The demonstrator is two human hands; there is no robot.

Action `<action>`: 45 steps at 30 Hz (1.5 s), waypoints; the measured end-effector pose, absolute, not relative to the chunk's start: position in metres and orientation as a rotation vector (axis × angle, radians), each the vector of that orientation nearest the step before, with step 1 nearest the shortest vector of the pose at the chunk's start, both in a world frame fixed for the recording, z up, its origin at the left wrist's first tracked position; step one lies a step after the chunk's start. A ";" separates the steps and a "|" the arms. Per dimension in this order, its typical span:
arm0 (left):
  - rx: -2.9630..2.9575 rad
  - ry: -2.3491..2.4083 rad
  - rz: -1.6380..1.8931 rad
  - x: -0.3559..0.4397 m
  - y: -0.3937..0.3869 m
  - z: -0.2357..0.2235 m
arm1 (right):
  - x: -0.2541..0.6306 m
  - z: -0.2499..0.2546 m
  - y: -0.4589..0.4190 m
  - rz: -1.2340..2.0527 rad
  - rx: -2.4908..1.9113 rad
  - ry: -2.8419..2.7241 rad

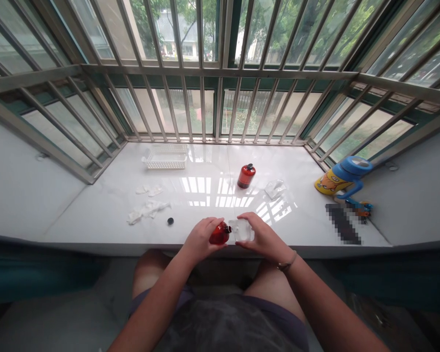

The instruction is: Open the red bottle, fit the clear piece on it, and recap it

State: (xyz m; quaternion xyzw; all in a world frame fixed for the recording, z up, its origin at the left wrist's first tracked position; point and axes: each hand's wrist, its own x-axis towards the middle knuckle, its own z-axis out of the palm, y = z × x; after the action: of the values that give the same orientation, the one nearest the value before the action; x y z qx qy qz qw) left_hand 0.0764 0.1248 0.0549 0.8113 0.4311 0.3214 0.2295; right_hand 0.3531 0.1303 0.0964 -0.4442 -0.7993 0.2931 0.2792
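Head: red bottle (219,236) within curled fingers of left hand (200,238), clear container (242,231) in pinching right hand (264,238)

The ledge (212,167) was surfaced in smooth, highly glossy white material with faint marbling, and the window bars (201,72) were of smooth metal with a dull sheen. The near red bottle (218,234) and far red bottle (246,177) presented translucent, glossy walls, glass or plastic undetermined; the clear container (243,231) at the near edge was smooth and transparent. The far-left basket (166,165) was perforated white plastic, the white scraps (148,212) at left appeared matt and crumpled, and the right-hand blue-and-yellow flask (333,181) appeared smooth.
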 end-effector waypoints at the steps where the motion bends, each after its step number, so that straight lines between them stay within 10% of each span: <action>1: 2.235 1.187 0.884 0.077 0.125 0.055 | 0.353 0.096 0.131 0.775 -1.187 -2.156; 45: 2.129 1.153 1.027 0.085 0.123 0.047 | 0.344 0.142 0.139 0.539 -1.200 -2.438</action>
State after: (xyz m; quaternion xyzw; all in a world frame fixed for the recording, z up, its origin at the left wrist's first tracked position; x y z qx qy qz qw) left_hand 0.0851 0.1234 0.0470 0.7832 0.4241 0.3777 0.2531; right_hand 0.3444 0.1391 0.1415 -0.4257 -0.8649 0.1911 0.1849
